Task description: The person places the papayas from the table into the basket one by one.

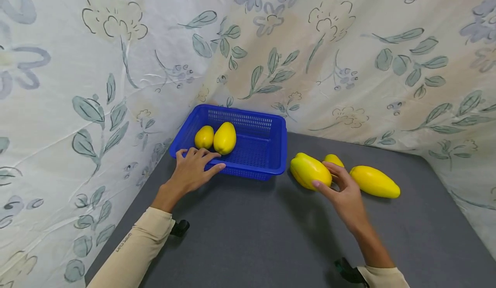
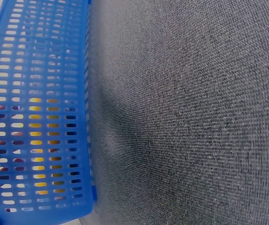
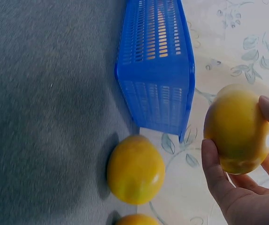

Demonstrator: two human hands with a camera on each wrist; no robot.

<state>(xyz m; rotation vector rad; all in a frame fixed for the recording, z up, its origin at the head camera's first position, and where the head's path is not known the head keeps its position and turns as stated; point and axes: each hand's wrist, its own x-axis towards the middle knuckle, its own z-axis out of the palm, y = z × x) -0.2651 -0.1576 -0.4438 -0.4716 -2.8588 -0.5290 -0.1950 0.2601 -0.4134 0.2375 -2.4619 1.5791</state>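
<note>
My right hand (image 1: 345, 195) grips a large, glossy yellow fruit (image 1: 310, 171) between thumb and fingers. In the right wrist view this fruit (image 3: 239, 129) looks oval and smooth, held up above the table to the right of the basket. My left hand (image 1: 193, 167) holds the near rim of a blue plastic basket (image 1: 252, 171), fingers bent over the edge at its left end and thumb on the outside. Inside the basket, toward the left, lie a small yellow fruit (image 1: 204, 137) and a larger one (image 1: 225, 138). The left wrist view shows the slotted basket wall (image 2: 40, 122) close up.
Behind my right hand a small yellow fruit (image 1: 334, 160) is partly hidden. Farther right, a long yellow fruit (image 1: 375, 181) lies on the dark grey table (image 1: 248, 232). Flower-printed cloth (image 1: 329, 64) hangs behind the table and along its left side, close to the basket.
</note>
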